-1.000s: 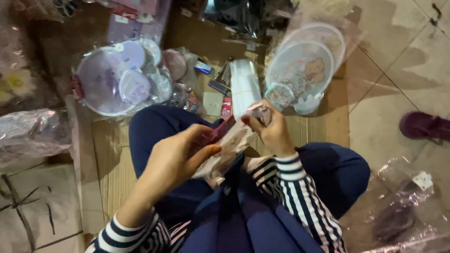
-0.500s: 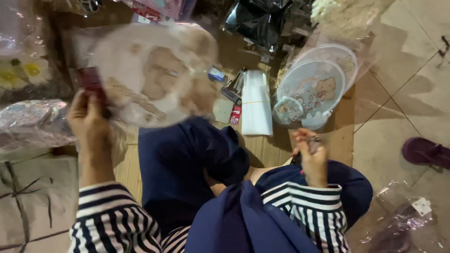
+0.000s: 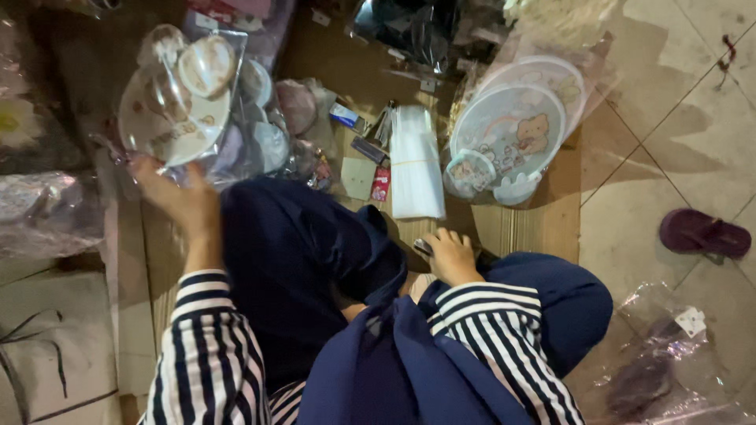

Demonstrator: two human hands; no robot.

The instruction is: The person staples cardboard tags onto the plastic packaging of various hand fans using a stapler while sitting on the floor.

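Note:
My left hand [image 3: 179, 198] reaches out to the left and grips the lower edge of a clear-wrapped round fan set [image 3: 175, 101] printed with brown bears. The set rests on a pile of similar purple packaged fans [image 3: 264, 138]. My right hand [image 3: 453, 256] lies curled on my dark blue trouser leg [image 3: 299, 252], fingers closed over a small dark object [image 3: 423, 246] that mostly stays hidden. Both sleeves are striped navy and white.
A stack of clear flat bags [image 3: 414, 161] lies ahead on brown cardboard [image 3: 543, 224]. Pale round fans with a bear print [image 3: 512, 130] sit at the right. Black bags [image 3: 409, 31] lie at the top. A purple slipper [image 3: 703, 234] and crinkled plastic wrap [image 3: 669, 362] lie on the tiles.
Both hands worked the wrapped fan set in front of me. The left hand then swung it out left onto the pile. The right hand dropped to my lap.

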